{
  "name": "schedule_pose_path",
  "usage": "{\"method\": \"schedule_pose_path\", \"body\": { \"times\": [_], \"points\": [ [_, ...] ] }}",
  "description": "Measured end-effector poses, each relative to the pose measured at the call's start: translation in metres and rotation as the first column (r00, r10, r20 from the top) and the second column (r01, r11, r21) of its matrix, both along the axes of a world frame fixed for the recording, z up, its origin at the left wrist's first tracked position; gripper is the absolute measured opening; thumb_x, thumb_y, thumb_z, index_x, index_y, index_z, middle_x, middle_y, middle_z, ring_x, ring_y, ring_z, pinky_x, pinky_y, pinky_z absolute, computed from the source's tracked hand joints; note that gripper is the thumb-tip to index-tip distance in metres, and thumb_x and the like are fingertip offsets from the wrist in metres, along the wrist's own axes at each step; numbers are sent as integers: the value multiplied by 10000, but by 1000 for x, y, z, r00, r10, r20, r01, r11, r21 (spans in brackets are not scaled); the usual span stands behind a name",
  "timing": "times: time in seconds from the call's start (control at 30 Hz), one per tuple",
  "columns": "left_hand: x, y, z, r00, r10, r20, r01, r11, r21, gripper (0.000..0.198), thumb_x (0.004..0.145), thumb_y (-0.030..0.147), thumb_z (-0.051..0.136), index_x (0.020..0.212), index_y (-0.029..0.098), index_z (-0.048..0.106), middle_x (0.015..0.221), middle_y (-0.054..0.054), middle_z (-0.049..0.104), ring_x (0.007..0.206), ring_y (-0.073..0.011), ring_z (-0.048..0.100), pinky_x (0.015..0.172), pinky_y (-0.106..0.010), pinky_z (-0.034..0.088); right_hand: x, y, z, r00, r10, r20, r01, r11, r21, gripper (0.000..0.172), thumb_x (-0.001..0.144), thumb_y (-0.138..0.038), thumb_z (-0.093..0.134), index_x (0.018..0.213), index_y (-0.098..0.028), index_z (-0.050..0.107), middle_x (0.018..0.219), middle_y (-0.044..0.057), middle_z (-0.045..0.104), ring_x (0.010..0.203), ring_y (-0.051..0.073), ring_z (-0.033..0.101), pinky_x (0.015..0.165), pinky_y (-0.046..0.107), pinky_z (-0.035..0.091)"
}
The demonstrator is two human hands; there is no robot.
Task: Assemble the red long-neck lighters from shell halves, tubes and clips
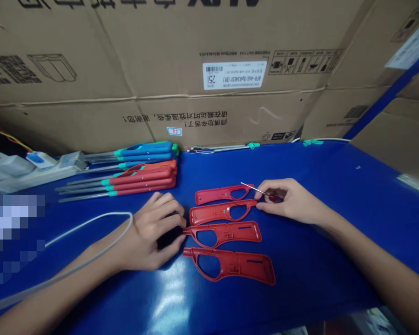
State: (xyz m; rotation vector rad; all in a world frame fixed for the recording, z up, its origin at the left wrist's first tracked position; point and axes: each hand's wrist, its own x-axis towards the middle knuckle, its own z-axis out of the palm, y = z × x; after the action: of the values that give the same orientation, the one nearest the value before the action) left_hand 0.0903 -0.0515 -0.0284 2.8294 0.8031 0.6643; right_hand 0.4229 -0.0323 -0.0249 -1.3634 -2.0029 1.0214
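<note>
Several red plastic lighter casing halves lie in a column on the blue table. My left hand (158, 232) rests beside them, thumb and fingertip closed at the narrow left end of one casing half (226, 233). In my right hand (288, 200) is a screwdriver (274, 197) with a dark red handle, its thin metal shaft pointing left over the topmost casing half (218, 194). The fingertips of that hand touch the right end of another half (212, 212). Nearest me lies one more casing half (247, 265), its inner ribs facing up.
A stack of long-nozzled lighters, red (143, 181) and blue (146, 150), lies at the back left. Behind the table (317, 270) stands a large cardboard box (160, 56). A power strip (49, 172) sits at left. A white cable (101, 216) crosses over my left wrist.
</note>
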Motion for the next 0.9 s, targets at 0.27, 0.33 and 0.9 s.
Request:
{"method": "schedule_pose_path", "body": {
  "times": [0.27,0.33,0.9],
  "points": [
    [0,-1,0,1000,12,-17,-12,1000,-16,99,806,200,544,853,171,626,873,-81,585,789,-202,481,729,-362,352,-2,-2,0,995,25,93,-29,999,36,167,721,-314,660,816,-177,660,647,-14,548,561,113,430,531,257,366],
    [0,-1,0,1000,11,-22,-12,1000,-20,93,805,194,544,847,171,624,866,-80,582,787,-203,482,727,-362,348,-2,-1,0,995,27,91,-31,999,38,169,723,-312,657,822,-176,661,648,-15,545,564,114,432,535,261,367],
    [-1,0,2,999,-18,26,18,1000,0,70,805,175,554,852,170,606,840,-69,585,771,-193,481,726,-357,351,-2,-2,-3,1000,-6,-6,6,998,58,116,716,-275,653,756,-171,620,733,21,587,601,124,455,575,271,389]
  ]
}}
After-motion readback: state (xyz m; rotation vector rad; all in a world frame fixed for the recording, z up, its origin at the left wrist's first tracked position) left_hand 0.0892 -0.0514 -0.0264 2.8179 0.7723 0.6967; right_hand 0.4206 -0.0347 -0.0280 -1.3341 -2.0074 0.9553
